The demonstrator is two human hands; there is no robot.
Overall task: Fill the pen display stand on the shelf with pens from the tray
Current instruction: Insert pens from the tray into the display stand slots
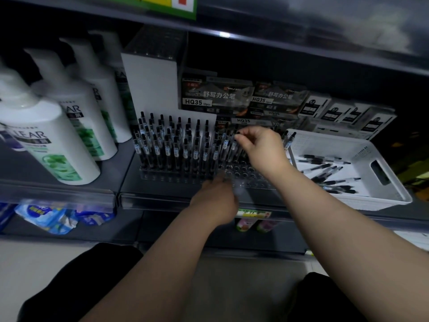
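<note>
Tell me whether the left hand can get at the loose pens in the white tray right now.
Probably not easily. The left hand sits at the stand's front edge, and the right forearm crosses between it and the tray, while the right hand pinches a pen over the stand.

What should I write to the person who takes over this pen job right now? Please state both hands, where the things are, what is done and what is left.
Right hand: its fingers pinch the top of a pen over the display stand.
Left hand: at the stand's front edge, blurred; grip unclear.
Tray: on the shelf, right of the stand, with loose pens lying in it.
Done: the stand's left part holds upright pens.
Left: fill the empty holes in its right part from the tray.
</note>
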